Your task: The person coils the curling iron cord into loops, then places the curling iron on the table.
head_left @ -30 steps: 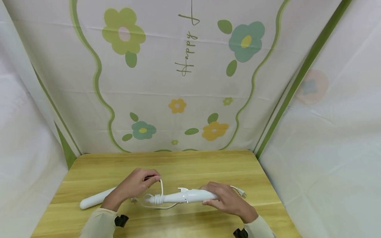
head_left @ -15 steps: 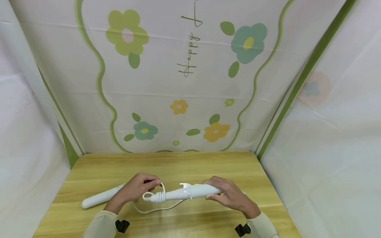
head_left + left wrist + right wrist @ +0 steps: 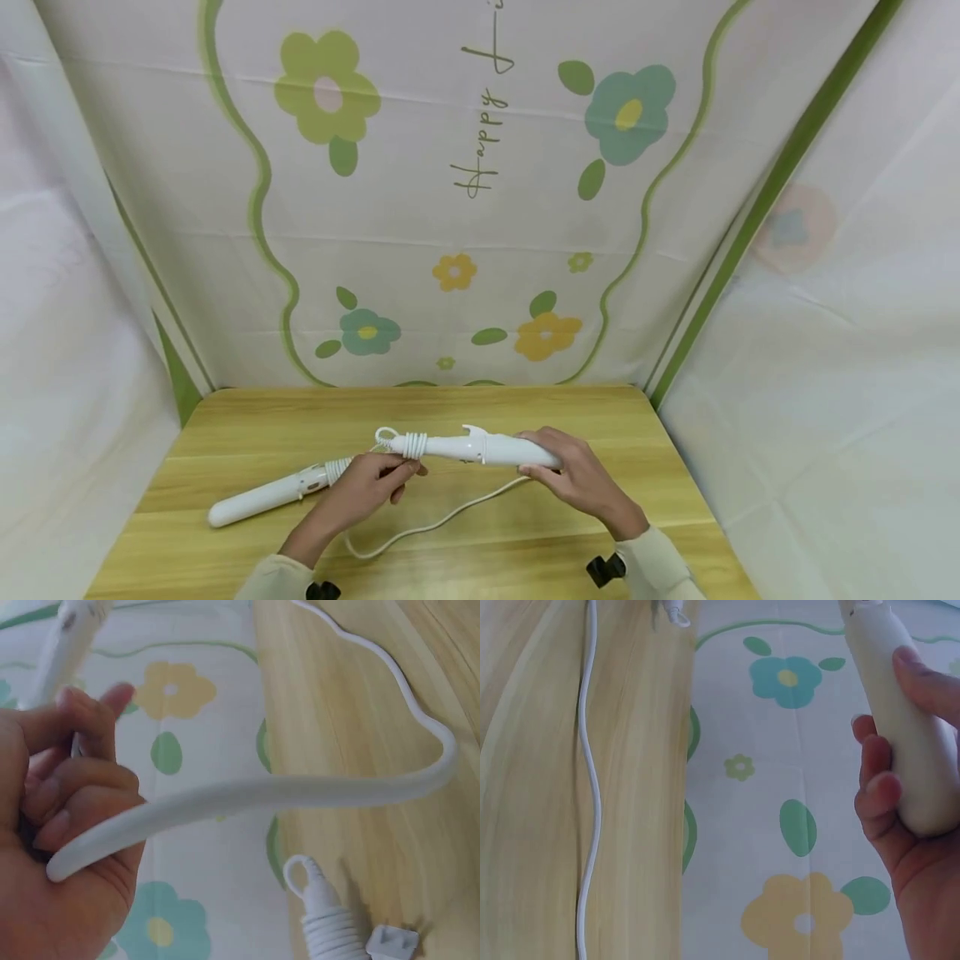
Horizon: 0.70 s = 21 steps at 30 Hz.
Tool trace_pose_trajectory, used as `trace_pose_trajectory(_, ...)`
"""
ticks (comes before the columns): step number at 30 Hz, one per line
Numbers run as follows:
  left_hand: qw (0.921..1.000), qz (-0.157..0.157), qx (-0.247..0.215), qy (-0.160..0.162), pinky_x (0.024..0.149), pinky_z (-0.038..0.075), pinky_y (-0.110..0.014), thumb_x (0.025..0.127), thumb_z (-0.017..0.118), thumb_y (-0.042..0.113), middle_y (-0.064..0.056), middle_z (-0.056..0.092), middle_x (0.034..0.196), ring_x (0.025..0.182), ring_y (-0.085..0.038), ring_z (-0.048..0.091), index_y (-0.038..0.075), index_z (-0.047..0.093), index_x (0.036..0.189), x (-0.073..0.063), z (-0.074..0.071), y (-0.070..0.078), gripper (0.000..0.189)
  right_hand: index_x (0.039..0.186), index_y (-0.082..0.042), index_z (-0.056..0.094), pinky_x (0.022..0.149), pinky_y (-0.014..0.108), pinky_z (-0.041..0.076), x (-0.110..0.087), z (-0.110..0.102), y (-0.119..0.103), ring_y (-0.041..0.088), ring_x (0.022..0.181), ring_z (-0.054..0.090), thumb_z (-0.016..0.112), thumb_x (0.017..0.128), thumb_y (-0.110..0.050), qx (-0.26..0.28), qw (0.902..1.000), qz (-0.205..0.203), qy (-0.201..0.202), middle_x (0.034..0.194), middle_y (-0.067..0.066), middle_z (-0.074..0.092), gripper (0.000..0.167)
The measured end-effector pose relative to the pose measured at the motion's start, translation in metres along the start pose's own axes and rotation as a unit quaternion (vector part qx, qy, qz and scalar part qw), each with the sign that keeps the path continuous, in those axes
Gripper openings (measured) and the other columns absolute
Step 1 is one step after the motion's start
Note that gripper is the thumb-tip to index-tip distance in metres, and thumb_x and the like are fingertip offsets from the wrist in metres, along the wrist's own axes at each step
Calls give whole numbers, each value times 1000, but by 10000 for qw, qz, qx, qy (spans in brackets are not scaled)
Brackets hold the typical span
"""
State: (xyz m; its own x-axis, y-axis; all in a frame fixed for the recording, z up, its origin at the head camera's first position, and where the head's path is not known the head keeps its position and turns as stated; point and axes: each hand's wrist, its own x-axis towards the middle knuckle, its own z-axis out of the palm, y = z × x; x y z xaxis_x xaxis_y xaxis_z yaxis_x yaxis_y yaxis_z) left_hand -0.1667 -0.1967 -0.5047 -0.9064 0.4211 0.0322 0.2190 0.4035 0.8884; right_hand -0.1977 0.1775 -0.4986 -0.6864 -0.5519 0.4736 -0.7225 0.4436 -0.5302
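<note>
My right hand (image 3: 579, 475) grips the thick rounded end of a white curling iron (image 3: 510, 451), held above the table with its handle pointing left. Several turns of white cord (image 3: 415, 446) are wound round that handle. Just under these coils my left hand (image 3: 363, 490) has its fingers curled round the loose cord, which crosses the palm (image 3: 270, 793) in the left wrist view. From there the cord hangs in a slack curve toward the right hand. In the right wrist view, fingers and thumb wrap the smooth white barrel (image 3: 907, 727).
A second white curling iron (image 3: 258, 501) lies on the wooden table (image 3: 247, 425) at left, its cord coiled round the handle. Its plug (image 3: 393, 943) shows in the left wrist view. Flower-printed cloth (image 3: 420, 192) encloses the table at the back and sides.
The held curling iron has risen away from me, and both hands shifted with it. My left hand went from above the coils to below them. More loose cord now shows.
</note>
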Motion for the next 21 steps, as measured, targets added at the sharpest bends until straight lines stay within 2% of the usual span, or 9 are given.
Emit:
trace_pose_trajectory(3, 9984, 42, 515, 241, 52, 35, -22, 116, 56, 33, 4, 71, 75, 48, 0, 29, 17, 72, 81, 0, 8, 8, 41, 139, -22, 72, 72, 27, 56, 3, 4, 3, 3, 86, 64, 82, 99, -22, -227, 9997, 120, 35, 113, -4, 77, 41)
trace_pose_trajectory(5, 9968, 19, 717, 347, 49, 31, -21, 116, 56, 32, 7, 67, 68, 46, 1, 25, 22, 69, 79, -1, 12, 12, 41, 139, -21, 72, 72, 27, 57, 5, 6, 4, 3, 87, 64, 82, 99, -24, -313, 9994, 136, 29, 114, -3, 77, 41)
trace_pose_trajectory(9, 9954, -49, 843, 448, 48, 29, -20, 116, 55, 29, 14, 65, 69, 45, 0, 24, 18, 61, 73, -2, 15, 17, 46, 138, -18, 73, 70, 26, 57, 7, 10, 7, 3, 85, 65, 83, 99, -25, -496, 9987, 44, 47, 113, -1, 78, 41)
trace_pose_trajectory(12, 9966, -98, 693, 445, 48, 30, -22, 117, 54, 29, 9, 71, 77, 47, -1, 32, 16, 62, 74, -2, 14, 19, 46, 136, -16, 74, 69, 25, 57, 7, 12, 9, 4, 85, 65, 84, 98, -24, -747, 9971, -18, 112, 110, 1, 78, 41)
trace_pose_trajectory(14, 9977, -158, 505, 417, 47, 29, -23, 117, 53, 30, 2, 79, 92, 49, -3, 37, 15, 64, 76, -2, 13, 19, 45, 135, -14, 74, 69, 25, 57, 7, 13, 11, 4, 84, 65, 85, 97, -25, -926, 9956, -39, 150, 109, 1, 78, 41)
trace_pose_trajectory(16, 9986, -254, 242, 386, 46, 27, -23, 117, 52, 30, -6, 82, 110, 49, -4, 35, 13, 67, 78, -3, 12, 19, 45, 134, -13, 74, 69, 25, 58, 8, 14, 13, 4, 84, 65, 85, 96, -25, -1067, 9941, -46, 192, 107, 2, 78, 41)
trace_pose_trajectory(17, 9988, -327, 104, 360, 46, 28, -22, 118, 52, 30, -8, 81, 110, 49, -4, 36, 11, 70, 84, -3, 11, 19, 43, 134, -12, 75, 69, 26, 58, 8, 15, 14, 5, 83, 65, 86, 96, -25, -1117, 9935, -49, 201, 106, 2, 78, 41)
trace_pose_trajectory(19, 9981, -508, -172, 315, 44, 27, -21, 118, 51, 30, -10, 81, 107, 46, -5, 28, 8, 77, 97, -4, 10, 20, 39, 133, -12, 75, 68, 26, 58, 8, 15, 15, 5, 82, 65, 86, 95, -25, -1212, 9924, -45, 221, 105, 2, 78, 42)
trace_pose_trajectory(21, 9970, -643, -326, 277, 43, 28, -19, 118, 50, 30, -7, 76, 93, 44, -4, 26, 7, 79, 113, -5, 9, 21, 37, 132, -11, 75, 67, 26, 57, 9, 16, 17, 6, 81, 64, 87, 94, -25, -1296, 9913, -17, 236, 105, 3, 77, 42)
